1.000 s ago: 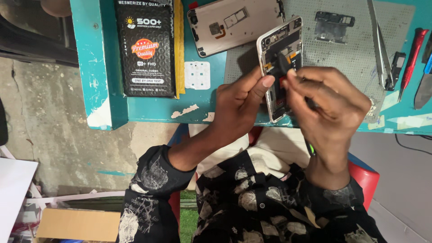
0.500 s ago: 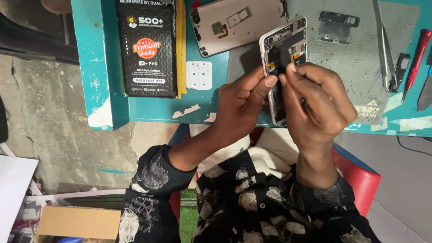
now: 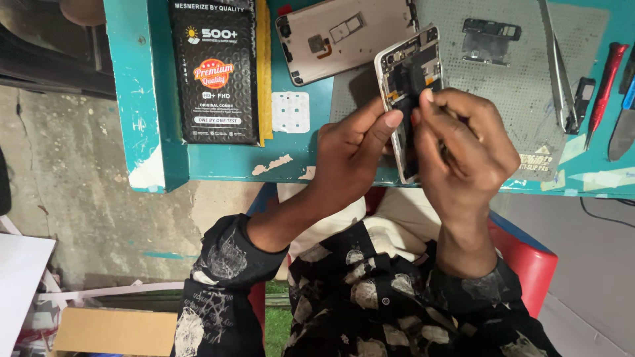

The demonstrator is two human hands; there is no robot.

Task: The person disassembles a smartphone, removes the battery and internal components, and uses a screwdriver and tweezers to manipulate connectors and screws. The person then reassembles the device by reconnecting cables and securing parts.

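An opened phone body [image 3: 405, 66] with a pale frame and bare circuit parts is held upright over the front edge of the teal workbench [image 3: 152, 99]. My left hand [image 3: 350, 155] grips its left side, thumb stretched along the frame. My right hand [image 3: 466, 145] closes on its right side, and its thumb and forefinger pinch a small dark part [image 3: 415, 82] inside the phone. Whether that hand also holds a tool is hidden by the fingers.
A grey work mat [image 3: 516, 86] carries a detached phone back cover [image 3: 344, 36], a small dark plate [image 3: 491, 30] and metal tweezers [image 3: 555, 66]. A red-handled screwdriver [image 3: 605, 79] lies at the right. A black packet [image 3: 215, 73] and white sticker sheet [image 3: 290, 112] lie left.
Both hands and the phone have stayed almost in place. My right thumb and forefinger have shifted slightly on the dark part inside the phone.
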